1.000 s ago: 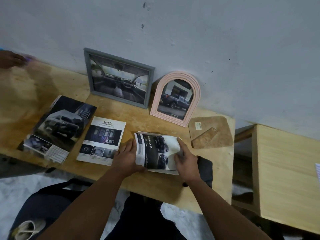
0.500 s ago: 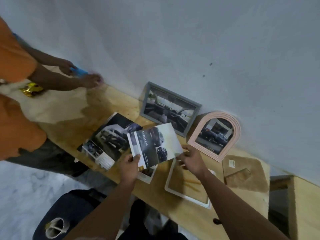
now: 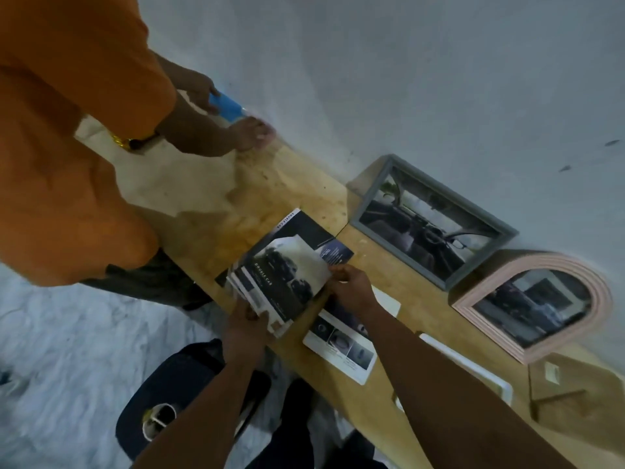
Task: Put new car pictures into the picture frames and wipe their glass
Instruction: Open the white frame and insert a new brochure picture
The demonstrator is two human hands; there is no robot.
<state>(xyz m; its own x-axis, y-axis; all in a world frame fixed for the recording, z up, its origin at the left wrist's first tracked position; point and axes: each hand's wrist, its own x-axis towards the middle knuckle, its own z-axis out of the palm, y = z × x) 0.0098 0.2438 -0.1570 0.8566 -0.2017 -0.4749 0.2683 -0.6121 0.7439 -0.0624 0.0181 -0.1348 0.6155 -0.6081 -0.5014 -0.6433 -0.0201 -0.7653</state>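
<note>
Glossy car picture [image 3: 287, 279], pinched between our left hand [image 3: 244, 328] and right hand [image 3: 351, 290], lies left of the white frame [image 3: 473, 367].

A car picture page [image 3: 287, 277] marked "DOUBLE CAR", dark vehicles on a pale ground, is held tilted above a larger dark car brochure [image 3: 306, 228] lying flat on the wooden table [image 3: 216, 194]. A grey rectangular frame [image 3: 436, 225] showing a car interior leans against the wall. Just beside it leans a pink arched frame [image 3: 537, 304] with a dark car picture. A white frame [image 3: 473, 365] lies flat near the table's front edge.
</note>
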